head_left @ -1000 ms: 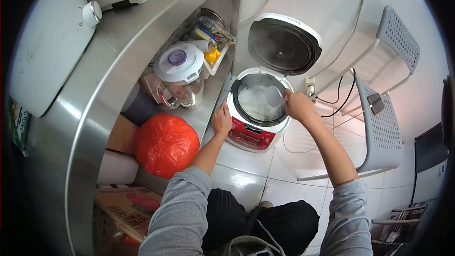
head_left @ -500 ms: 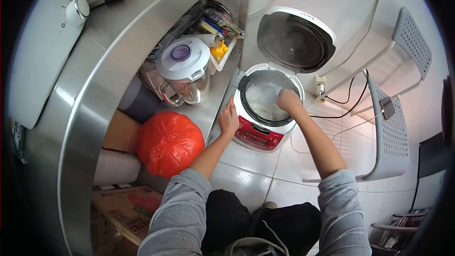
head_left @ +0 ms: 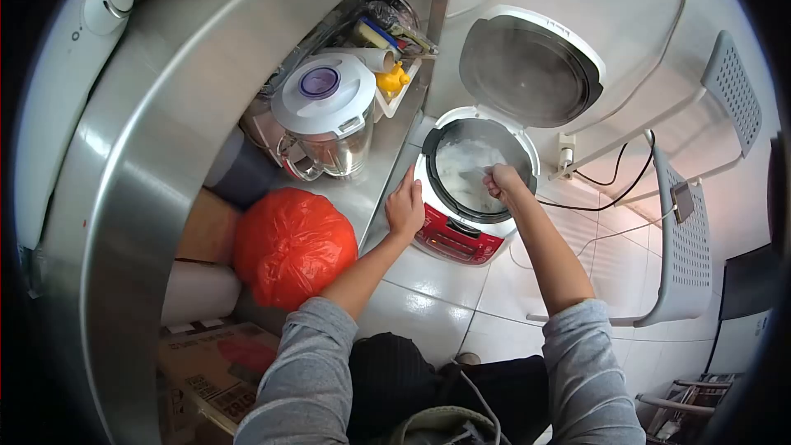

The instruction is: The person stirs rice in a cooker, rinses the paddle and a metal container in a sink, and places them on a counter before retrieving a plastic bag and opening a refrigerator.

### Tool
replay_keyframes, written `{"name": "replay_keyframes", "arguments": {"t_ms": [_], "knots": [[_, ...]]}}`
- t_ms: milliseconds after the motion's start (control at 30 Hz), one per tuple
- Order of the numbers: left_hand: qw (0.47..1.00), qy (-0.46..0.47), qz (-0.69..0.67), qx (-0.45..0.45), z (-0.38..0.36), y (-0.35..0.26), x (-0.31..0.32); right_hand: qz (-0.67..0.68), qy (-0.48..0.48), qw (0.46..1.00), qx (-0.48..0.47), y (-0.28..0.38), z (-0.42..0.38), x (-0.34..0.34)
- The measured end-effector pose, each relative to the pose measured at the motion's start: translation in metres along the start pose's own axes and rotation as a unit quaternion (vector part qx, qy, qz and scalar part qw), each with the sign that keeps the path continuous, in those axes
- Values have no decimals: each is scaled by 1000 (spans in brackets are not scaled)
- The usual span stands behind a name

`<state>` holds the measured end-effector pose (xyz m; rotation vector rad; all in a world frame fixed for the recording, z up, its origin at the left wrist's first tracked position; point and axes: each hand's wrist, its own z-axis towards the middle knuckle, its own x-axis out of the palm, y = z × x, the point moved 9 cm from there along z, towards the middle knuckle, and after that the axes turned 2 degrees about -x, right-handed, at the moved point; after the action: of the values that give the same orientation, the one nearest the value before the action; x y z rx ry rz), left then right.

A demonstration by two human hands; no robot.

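A white and red rice cooker [head_left: 461, 241] stands on the tiled floor with its lid [head_left: 531, 66] swung up. White rice [head_left: 461, 161] lies in its dark-rimmed pot, partly veiled by steam. Over the right part of the pot, my right hand [head_left: 504, 181] is closed around a pale rice paddle [head_left: 473, 173], whose blade reaches down to the rice. My left hand [head_left: 405, 204] rests against the cooker's left side, fingers stretched along the outer wall and not wrapped around anything.
Left of the cooker, a low shelf holds a blender [head_left: 325, 115], a white tray [head_left: 400, 97] of small items and a red plastic bag [head_left: 295, 247]. A grey chair [head_left: 684, 239] stands right. A black cable [head_left: 606, 202] runs to a wall socket [head_left: 566, 148].
The view has shifted slightly, so the cooker appears further right. My right hand has turned a little and sits slightly lower over the pot. My left hand stays at the cooker's side.
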<state>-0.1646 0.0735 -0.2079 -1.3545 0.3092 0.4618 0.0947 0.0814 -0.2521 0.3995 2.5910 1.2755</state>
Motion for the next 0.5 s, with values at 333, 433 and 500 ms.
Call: {"name": "replay_keyframes", "arguments": {"t_ms": [333,433,500], "knots": [[999,-20,24,26,0,-3,-3,-570,54,695,-435,69,-68,55],[999,-17,34,12,0,-3,-2,-733,99,533,-410,82,-132,58],[999,-31,33,27,0,-7,-6,-763,122,471,-426,87,-156,53]]}}
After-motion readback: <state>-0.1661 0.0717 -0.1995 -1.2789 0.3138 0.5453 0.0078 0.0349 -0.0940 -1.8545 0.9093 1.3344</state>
